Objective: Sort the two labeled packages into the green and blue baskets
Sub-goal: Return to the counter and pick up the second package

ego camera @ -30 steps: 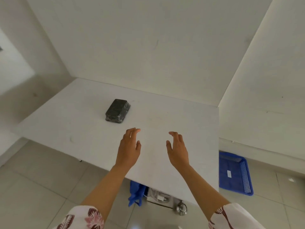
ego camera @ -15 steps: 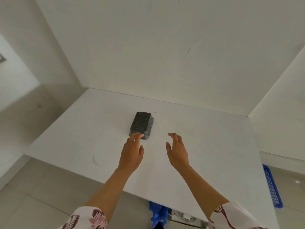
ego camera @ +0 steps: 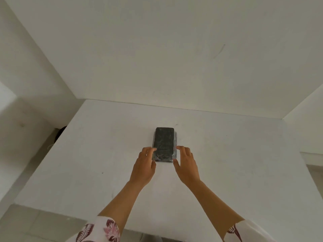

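A black package point(ego camera: 164, 142) wrapped in shiny plastic lies flat on the white table point(ego camera: 87, 163), its long side pointing away from me. No label shows on its top. My left hand point(ego camera: 144, 166) is at its near left edge, with the fingertips touching the wrap. On the near right side my right hand point(ego camera: 187, 165) has its thumb by the front corner and its fingers along the edge. Both hands have their fingers spread, and the package rests on the table. Neither basket is in view, nor is a second package.
White walls close the table in at the back and on the right. A dark gap point(ego camera: 60, 133) sits at the table's back left corner. Grey floor tiles point(ego camera: 26, 222) show below the front edge.
My view has swung left, so the package is now centred and the blue basket is out of sight. Both hands have reached forward to either side of the package.
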`<state>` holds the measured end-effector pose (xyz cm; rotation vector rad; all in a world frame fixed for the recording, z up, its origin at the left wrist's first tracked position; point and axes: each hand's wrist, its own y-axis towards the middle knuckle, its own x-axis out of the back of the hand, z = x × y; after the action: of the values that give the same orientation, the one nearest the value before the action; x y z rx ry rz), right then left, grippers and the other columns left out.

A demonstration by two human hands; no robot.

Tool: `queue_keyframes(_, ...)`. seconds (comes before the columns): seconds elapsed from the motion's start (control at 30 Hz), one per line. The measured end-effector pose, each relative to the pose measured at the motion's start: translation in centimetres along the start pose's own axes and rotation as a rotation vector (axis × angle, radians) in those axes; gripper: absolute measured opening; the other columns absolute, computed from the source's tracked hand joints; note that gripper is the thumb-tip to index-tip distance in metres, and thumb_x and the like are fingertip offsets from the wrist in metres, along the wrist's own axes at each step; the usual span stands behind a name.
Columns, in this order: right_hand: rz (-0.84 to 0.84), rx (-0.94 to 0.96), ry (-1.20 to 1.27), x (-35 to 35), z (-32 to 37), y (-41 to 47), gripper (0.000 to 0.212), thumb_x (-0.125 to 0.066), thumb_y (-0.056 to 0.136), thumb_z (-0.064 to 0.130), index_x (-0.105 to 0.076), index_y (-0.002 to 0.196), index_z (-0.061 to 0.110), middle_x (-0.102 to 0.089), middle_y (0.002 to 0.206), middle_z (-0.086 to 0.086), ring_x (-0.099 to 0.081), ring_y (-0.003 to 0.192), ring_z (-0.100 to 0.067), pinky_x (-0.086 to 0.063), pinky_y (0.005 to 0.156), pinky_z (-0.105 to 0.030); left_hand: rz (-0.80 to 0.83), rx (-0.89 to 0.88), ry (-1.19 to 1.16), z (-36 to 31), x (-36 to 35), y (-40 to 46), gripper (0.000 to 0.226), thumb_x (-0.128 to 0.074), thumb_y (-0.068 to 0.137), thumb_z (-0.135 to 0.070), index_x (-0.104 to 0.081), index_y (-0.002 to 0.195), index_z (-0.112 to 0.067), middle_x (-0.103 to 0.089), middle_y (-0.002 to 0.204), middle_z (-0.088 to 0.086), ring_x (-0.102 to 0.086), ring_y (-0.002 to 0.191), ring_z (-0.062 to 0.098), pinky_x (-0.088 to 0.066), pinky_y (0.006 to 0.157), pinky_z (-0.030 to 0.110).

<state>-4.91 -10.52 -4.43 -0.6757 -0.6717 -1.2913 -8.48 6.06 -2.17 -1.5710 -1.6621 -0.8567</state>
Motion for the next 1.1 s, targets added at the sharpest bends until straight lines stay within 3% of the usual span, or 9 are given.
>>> queue_keyframes(0.2, -0.003, -0.167, -0.022, -4.9, 3.0, 3.5, 0.061, -0.063, 0.085, 0.031, -0.033, 0.137, 0.025, -0.027, 0.152, -0.003, -0.029, 0.137, -0.025, -0.036, 0.11, -0.041, 0.123, -0.129, 0.01, 4.2, 1.2, 6.5, 0.043, -0.044, 0.093, -0.012, -0.037, 0.135, -0.016, -0.039, 0.142, 0.005, -0.047, 0.125, 0.018, -0.046, 0.095, 0.026)
queue_keyframes(0.37, -0.018, -0.264, -0.13, -8.0, 4.6, 6.9, 0.075, -0.063, 0.081, 0.049, -0.027, 0.142, 0.028, -0.011, 0.16, -0.003, -0.006, 0.148, -0.028, -0.019, 0.118, -0.046, 0.187, -0.153, 0.038, 6.8, 1.3, 11.1, 0.046, -0.042, 0.094, -0.011, -0.031, 0.139, -0.016, -0.037, 0.145, 0.005, -0.046, 0.125, 0.018, -0.048, 0.095, 0.026)
queue_keyframes(0.47, -0.016, -0.325, -0.199, -9.3, 5.0, 8.1, 0.082, -0.063, 0.076, 0.059, -0.026, 0.142, 0.03, -0.006, 0.161, -0.004, -0.002, 0.148, -0.029, -0.017, 0.117, -0.051, 0.233, -0.16, 0.018, 7.8, 0.6, 13.1, 0.055, -0.041, 0.093, -0.008, -0.022, 0.144, -0.019, -0.031, 0.149, 0.004, -0.042, 0.13, 0.02, -0.048, 0.098, 0.031)
queue_keyframes(0.63, -0.076, -0.336, -0.277, -10.6, 4.9, 8.5, 0.086, -0.067, 0.07, 0.06, -0.03, 0.141, 0.029, -0.007, 0.161, -0.005, -0.004, 0.148, -0.031, -0.014, 0.117, -0.054, 0.325, -0.185, -0.007, 8.2, -0.9, 16.7, 0.057, -0.038, 0.094, -0.008, -0.018, 0.145, -0.023, -0.025, 0.154, 0.006, -0.031, 0.138, 0.024, -0.039, 0.109, 0.041)
queue_keyframes(0.77, -0.088, -0.336, -0.308, -11.0, 4.9, 8.4, 0.094, -0.066, 0.065, 0.064, -0.025, 0.143, 0.032, -0.004, 0.162, -0.004, -0.004, 0.149, -0.029, -0.016, 0.116, -0.051, 0.454, -0.19, -0.058, 7.9, -2.4, 20.7, 0.052, -0.034, 0.096, -0.012, -0.022, 0.145, -0.024, -0.019, 0.157, 0.007, -0.022, 0.143, 0.025, -0.027, 0.116, 0.04)
queue_keyframes(0.9, -0.083, -0.395, -0.283, -10.5, 4.4, 7.8, 0.093, -0.065, 0.062, 0.065, -0.024, 0.14, 0.035, -0.006, 0.161, -0.002, -0.014, 0.145, -0.026, -0.027, 0.106, -0.042, 0.633, -0.196, -0.101, 7.8, -3.6, 22.7, 0.045, -0.03, 0.095, -0.009, -0.037, 0.137, -0.022, -0.043, 0.144, 0.008, -0.04, 0.133, 0.024, -0.032, 0.11, 0.035)
queue_keyframes(1.1, -0.132, -0.321, -0.148, -8.6, 2.7, 7.4, 0.075, -0.062, 0.065, 0.056, -0.037, 0.134, 0.038, -0.019, 0.152, 0.0, -0.027, 0.136, -0.022, -0.029, 0.105, -0.04, 0.614, -0.145, -0.208, 7.6, -3.4, 23.1, 0.044, -0.031, 0.093, -0.005, -0.05, 0.131, -0.017, -0.054, 0.135, 0.009, -0.049, 0.124, 0.023, -0.039, 0.103, 0.03)
